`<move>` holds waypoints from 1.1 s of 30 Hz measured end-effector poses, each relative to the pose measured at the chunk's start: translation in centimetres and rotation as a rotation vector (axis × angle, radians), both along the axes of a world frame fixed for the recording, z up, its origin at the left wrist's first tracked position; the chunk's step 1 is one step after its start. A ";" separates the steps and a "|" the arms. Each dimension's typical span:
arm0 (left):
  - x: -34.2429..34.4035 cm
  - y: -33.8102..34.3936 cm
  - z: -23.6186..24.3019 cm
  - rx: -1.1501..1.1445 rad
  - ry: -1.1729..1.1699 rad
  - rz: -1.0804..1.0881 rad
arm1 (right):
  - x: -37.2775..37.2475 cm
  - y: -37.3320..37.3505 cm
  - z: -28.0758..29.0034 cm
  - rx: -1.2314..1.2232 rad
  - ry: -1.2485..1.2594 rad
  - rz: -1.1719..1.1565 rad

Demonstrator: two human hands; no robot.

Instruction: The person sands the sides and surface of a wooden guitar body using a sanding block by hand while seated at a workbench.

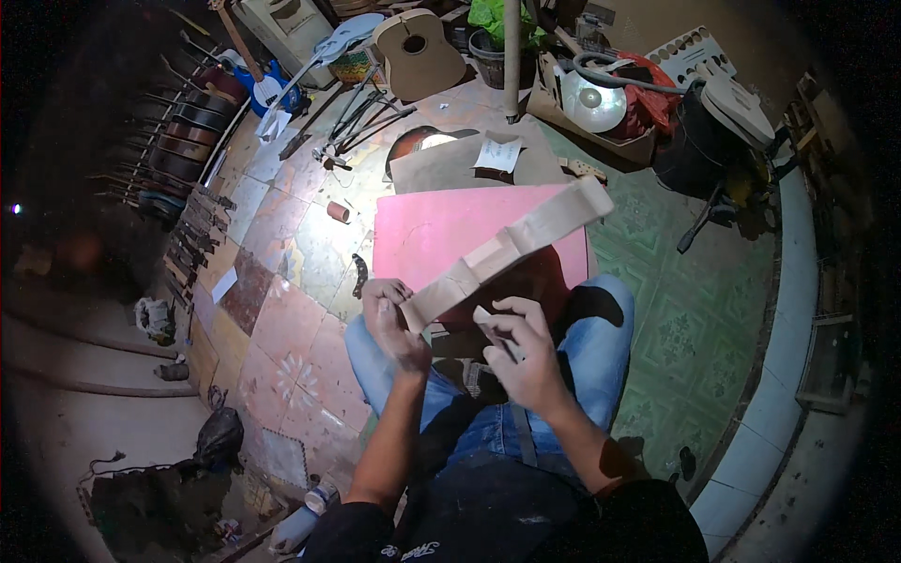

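My left hand (398, 336) is closed on the near end of a long, pale wooden piece (511, 246), which is seen edge-on with a stepped, curved side. It slants up to the right over a pink board (422, 225) and casts a dark shadow there. My right hand (527, 358) is just below the wood, apart from it, with thumb and fingers pinching a small flat piece (482, 315) with a pale tip. Its kind I cannot make out.
Beyond the pink board lies a grey-brown sheet (432, 169) with a paper (497, 155) on it. An acoustic guitar body (419, 56) leans at the back. Guitars stand in a rack (188, 131) at left. A black bucket (694, 145) and cardboard box (619, 145) stand at right.
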State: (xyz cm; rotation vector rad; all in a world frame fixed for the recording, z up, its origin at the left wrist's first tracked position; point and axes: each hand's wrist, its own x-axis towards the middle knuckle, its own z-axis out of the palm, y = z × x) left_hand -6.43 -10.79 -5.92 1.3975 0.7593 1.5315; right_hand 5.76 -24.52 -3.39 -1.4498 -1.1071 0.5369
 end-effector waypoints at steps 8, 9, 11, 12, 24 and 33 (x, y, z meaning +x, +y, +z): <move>-0.1 -4.9 -1.8 0.046 0.012 0.048 | -1.7 0.9 -2.0 0.036 -0.119 0.071; 0.1 -5.2 -1.7 0.040 0.009 0.053 | -1.7 0.8 -2.5 0.027 -0.110 0.060; 0.3 -5.7 -1.5 -0.018 -0.015 0.050 | -1.6 0.3 -3.1 0.013 -0.131 0.070; 0.0 -6.0 -1.7 -0.023 -0.015 0.057 | -1.6 0.1 -3.3 0.007 -0.147 0.075; -4.1 -5.9 -0.9 0.100 0.521 -0.117 | -1.7 -1.2 -3.7 -0.054 -0.141 0.079; -6.1 -2.5 0.4 -0.169 0.370 -0.473 | -1.5 -1.7 -3.8 -0.063 -0.164 0.073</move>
